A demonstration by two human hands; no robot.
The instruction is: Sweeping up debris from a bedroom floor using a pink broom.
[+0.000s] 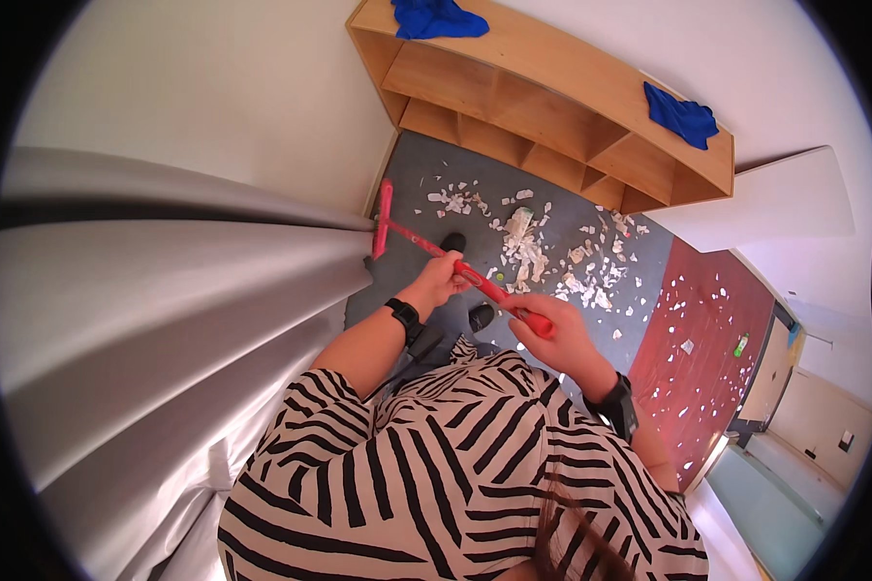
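Both hands are closed around the red handle (490,288) of a long floor brush. My right hand (554,330) grips it close to its upper end, while my left hand (439,279) holds it lower down. The pink-red brush head (383,219) is at floor level beside the hem of a grey curtain (189,269); whether its bristles touch the floor I cannot tell. Torn paper scraps (527,250) lie scattered over the grey floor (414,156), to the right of the brush. A crumpled carton or wrapper (519,220) lies among them.
A wooden cubby shelf (552,80) stands along the wall, with blue cloths (436,18) on top. Beside it is a white panel (770,192). More scraps and a green bottle (741,345) lie on the reddish floor (697,319). My shoes (482,317) are near the scraps.
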